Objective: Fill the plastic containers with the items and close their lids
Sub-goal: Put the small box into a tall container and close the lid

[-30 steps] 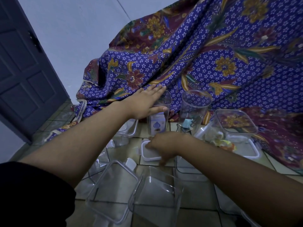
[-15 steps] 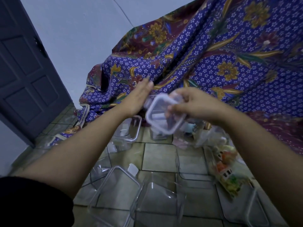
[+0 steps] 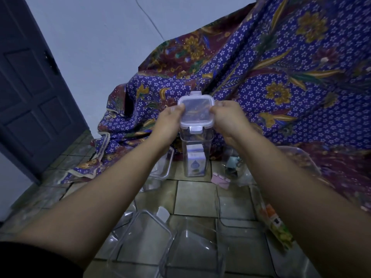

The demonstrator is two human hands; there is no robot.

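A tall clear plastic container stands on the tiled floor with a small white and blue carton inside it. A square clear lid with pale snap flaps sits on top of it. My left hand grips the lid's left edge and my right hand grips its right edge. The near flap hangs down at the front, and the far flap sticks out at the back.
Several empty clear containers lie on the floor near me. A pink block and a container with small items sit to the right. Colourful packets lie at the right. A patterned blue cloth drapes behind, a dark door at left.
My right hand picked a lid off the floor and carried it up; both hands now hold it on top of the tall container. The camera tilted upward.
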